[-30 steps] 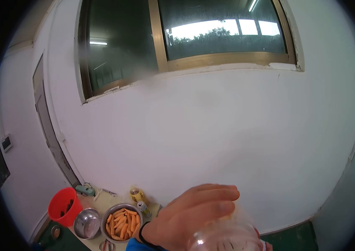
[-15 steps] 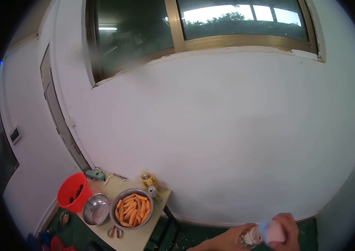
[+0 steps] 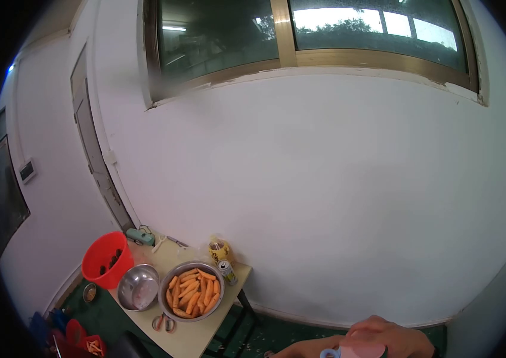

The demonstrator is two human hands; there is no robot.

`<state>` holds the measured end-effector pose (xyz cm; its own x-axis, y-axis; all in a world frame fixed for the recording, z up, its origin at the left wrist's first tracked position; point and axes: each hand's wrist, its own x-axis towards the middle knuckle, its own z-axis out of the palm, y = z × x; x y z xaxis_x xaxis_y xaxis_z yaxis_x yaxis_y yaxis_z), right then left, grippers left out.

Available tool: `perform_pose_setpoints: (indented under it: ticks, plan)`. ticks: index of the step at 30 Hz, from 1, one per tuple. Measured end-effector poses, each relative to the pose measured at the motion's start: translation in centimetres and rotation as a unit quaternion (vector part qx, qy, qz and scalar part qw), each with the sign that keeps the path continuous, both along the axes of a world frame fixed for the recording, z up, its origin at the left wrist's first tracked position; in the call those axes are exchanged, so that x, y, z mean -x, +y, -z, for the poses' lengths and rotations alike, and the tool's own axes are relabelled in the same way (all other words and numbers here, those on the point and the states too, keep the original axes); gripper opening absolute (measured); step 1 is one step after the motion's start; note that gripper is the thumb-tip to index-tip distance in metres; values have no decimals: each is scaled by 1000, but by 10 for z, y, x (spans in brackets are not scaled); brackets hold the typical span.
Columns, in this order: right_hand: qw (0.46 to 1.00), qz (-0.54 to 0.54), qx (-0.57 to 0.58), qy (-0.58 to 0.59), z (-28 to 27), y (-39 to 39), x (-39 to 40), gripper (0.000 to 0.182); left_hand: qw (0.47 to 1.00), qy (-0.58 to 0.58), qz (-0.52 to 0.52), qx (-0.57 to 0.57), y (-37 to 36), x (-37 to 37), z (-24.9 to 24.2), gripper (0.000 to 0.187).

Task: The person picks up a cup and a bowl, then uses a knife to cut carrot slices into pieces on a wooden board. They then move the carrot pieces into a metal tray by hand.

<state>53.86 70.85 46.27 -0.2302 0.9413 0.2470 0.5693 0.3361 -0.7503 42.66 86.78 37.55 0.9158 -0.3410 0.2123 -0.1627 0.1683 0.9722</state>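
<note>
At the bottom right edge, my left hand (image 3: 311,347) and my right hand (image 3: 389,335) are together, partly cut off by the frame. Between them shows a bottle with a pink lid (image 3: 367,351) and a pale blue loop (image 3: 329,353). My right hand is closed over the pink lid. My left hand is at the bottle's body, with its fingers mostly hidden behind the right hand. The clear body of the bottle is out of sight.
Left of my hands stands a table (image 3: 190,343) with a bowl of peeled carrots (image 3: 192,293), a steel bowl (image 3: 138,287), scissors (image 3: 164,323), a can (image 3: 227,272) and a yellow-labelled bottle (image 3: 218,249). A red basin (image 3: 107,261) holds dark pieces. A white wall (image 3: 324,179) rises ahead.
My hands have moved lower and closer together, and the clear bottle body has gone out of sight. The view has shifted slightly, so the table appears a little further right.
</note>
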Motion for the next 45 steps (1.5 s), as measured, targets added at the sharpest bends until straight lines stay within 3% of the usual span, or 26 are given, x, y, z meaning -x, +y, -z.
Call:
perform_pose_setpoints:
  ticks: [3, 5, 9, 11, 14, 16, 17, 18, 20, 24, 26, 27, 29, 30, 32, 33, 35, 36, 38, 39, 41, 42, 44, 45]
  plan:
    - [999, 30, 13, -18, -2, 10, -1, 63, 1000, 17, -12, -4, 5, -2, 4, 30]
    - [999, -43, 21, -23, -4, 20, -5, 63, 1000, 23, -14, -3, 9, -2, 4, 31]
    - [995, -90, 9, -41, -10, 35, -13, 62, 999, 38, -8, 6, 18, -1, 6, 32]
    - [989, -137, -39, -49, -9, 42, -19, 61, 999, 42, -10, 12, 17, 0, 9, 33]
    - [995, -49, -34, -77, -9, 39, -18, 61, 998, 59, -22, 17, 23, -1, 6, 34]
    - [985, 102, -23, -137, -9, 34, -7, 61, 997, 72, -37, 14, 26, -4, 6, 35]
    - [972, 166, -21, -163, -10, 36, 1, 61, 993, 82, -31, -74, 35, -9, 22, 42]
    - [963, 198, -41, -177, -9, 37, 4, 61, 993, 82, -30, -74, 34, -10, 28, 42]
    - [962, 193, -84, -176, -7, 39, 0, 61, 982, 17, -164, -87, 31, -11, 30, 52]
    - [987, 77, -55, -126, -4, 44, -21, 58, 992, -34, -123, 13, 28, -15, 23, 65]
    - [977, 104, 115, -145, -12, 43, -21, 59, 989, -38, -145, -17, 26, -16, 29, 78]
    - [977, 105, 114, -146, -18, 45, -14, 59, 989, -39, -143, -18, 25, -17, 30, 78]
    - [878, 302, 321, -185, -35, 55, 9, 61, 972, -20, -215, -93, 22, -17, 27, 84]
    - [878, 303, 321, -185, -26, 52, 8, 61, 972, -21, -214, -93, 22, -18, 28, 84]
    - [939, 264, 37, -216, 3, 45, 0, 64, 975, -2, -217, -55, 24, -19, 32, 87]
    - [939, 264, 38, -215, 6, 44, -9, 64, 975, -1, -217, -54, 25, -19, 33, 87]
    - [976, 137, -1, -170, 7, 42, -24, 68, 974, -47, -217, -53, 28, -22, 35, 91]
    - [976, 138, 0, -170, 5, 42, -27, 68, 974, -47, -216, -52, 29, -23, 34, 91]
    - [972, 116, 117, -170, -2, 41, -33, 70, 984, -36, -169, -42, 29, -24, 34, 94]
    - [971, 119, 117, -170, -13, 45, -26, 70, 984, -37, -167, -42, 27, -25, 36, 94]
    - [876, 298, 324, -199, -36, 56, -2, 69, 970, -10, -230, -80, 22, -26, 38, 94]
    - [875, 299, 324, -198, -28, 53, -2, 69, 970, -10, -229, -81, 20, -25, 35, 94]
    - [908, 320, 83, -258, -2, 45, -5, 68, 970, 6, -237, -49, 19, -25, 27, 94]
    - [907, 322, 83, -259, 5, 45, -14, 68, 971, 5, -236, -49, 20, -26, 25, 94]
